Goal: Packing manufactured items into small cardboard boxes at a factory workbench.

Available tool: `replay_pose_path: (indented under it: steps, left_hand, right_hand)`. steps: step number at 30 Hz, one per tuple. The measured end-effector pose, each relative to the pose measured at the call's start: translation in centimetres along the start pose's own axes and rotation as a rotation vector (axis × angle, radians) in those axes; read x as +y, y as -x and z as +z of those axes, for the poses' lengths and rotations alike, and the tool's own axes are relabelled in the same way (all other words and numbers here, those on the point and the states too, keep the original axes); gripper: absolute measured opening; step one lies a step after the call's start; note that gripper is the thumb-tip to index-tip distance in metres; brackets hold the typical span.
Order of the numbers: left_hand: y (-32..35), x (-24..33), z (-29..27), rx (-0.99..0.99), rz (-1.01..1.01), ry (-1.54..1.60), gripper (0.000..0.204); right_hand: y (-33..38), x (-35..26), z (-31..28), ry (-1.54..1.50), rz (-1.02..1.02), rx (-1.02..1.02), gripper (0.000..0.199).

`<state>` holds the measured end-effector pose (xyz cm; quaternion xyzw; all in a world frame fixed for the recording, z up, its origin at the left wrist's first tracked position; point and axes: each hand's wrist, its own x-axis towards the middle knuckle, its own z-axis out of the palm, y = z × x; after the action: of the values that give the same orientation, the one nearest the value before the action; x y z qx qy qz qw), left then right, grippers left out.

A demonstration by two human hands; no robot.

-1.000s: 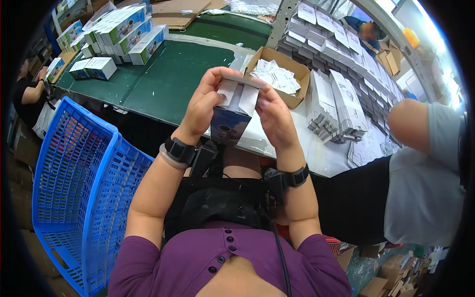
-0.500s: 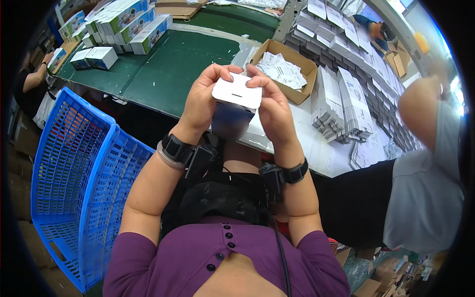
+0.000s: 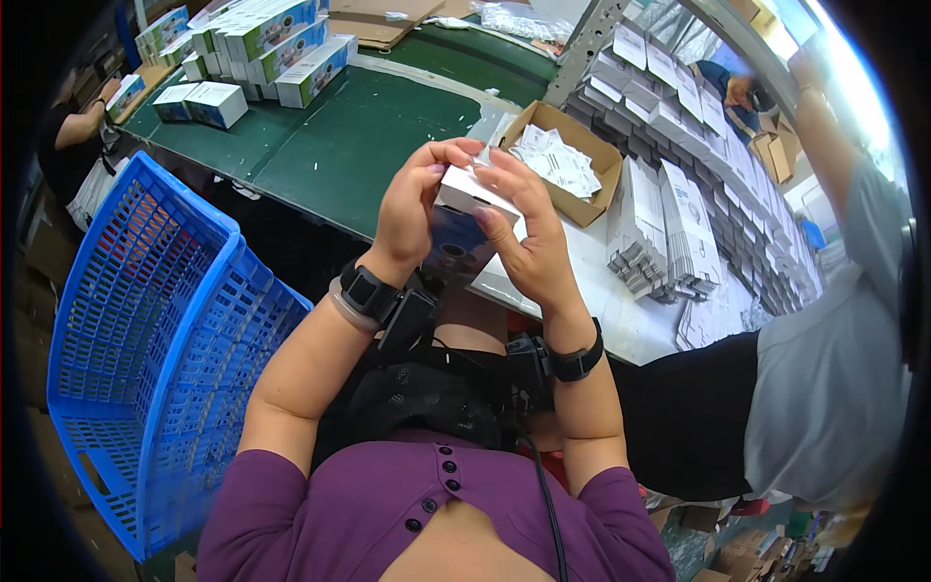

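Note:
Between both hands, above my lap at the table's near edge, I hold a small carton [image 3: 462, 236] with a white top and dark blue printed sides. My left hand [image 3: 412, 199] wraps the carton's left side, its fingers curled over the far edge of the top. My right hand [image 3: 531, 221] grips from the other side, thumb on the near edge of the top flap and fingers at the far edge. The top flap appears closed down. What the carton holds is hidden. Just beyond my right hand stands an open cardboard box [image 3: 609, 184] filled with white printed leaflets [image 3: 555, 160].
A blue plastic basket [image 3: 228, 291] stands at my left. Stacked printed cartons [image 3: 291, 63] sit on the green table [image 3: 359, 126]. Flattened white cartons [image 3: 679, 218] are piled at the right, beside a metal post [image 3: 587, 48]. One co-worker [image 3: 815, 359] stands close at my right, another [image 3: 78, 136] far left.
The carton's top has tilted away and my right thumb has moved onto its near edge. The co-worker at the right has raised an arm toward the upper right.

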<state>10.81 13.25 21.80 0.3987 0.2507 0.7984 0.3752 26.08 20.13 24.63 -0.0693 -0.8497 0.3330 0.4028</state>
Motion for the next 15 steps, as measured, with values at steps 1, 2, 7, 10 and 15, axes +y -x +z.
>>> replay_pose_path:
  steps: [1, 2, 7, 10, 15]
  left_hand:
    - [0.22, -0.03, 0.11, -0.004, 0.018, 0.014, 0.017]
    - [0.40, -0.09, 0.20, -0.007, 0.035, 0.028, 0.018]
    - [0.65, -0.38, -0.18, -0.046, 0.133, -0.031, 0.020]
    - [0.61, -0.28, 0.13, -0.039, 0.132, -0.108, 0.018]
    - [0.68, -0.60, -0.66, -0.095, 0.200, -0.106, 0.017]
  right_hand:
    - [0.01, 0.05, -0.14, -0.002, -0.005, -0.009, 0.030]
    - [0.04, 0.15, -0.22, -0.004, -0.009, -0.017, 0.029]
    - [0.02, 0.10, -0.08, 0.040, -0.038, -0.050, 0.028]
    - [0.10, 0.01, 0.01, 0.008, 0.009, -0.030, 0.026]
    - [0.88, 0.57, 0.27, 0.075, -0.059, -0.056, 0.026]
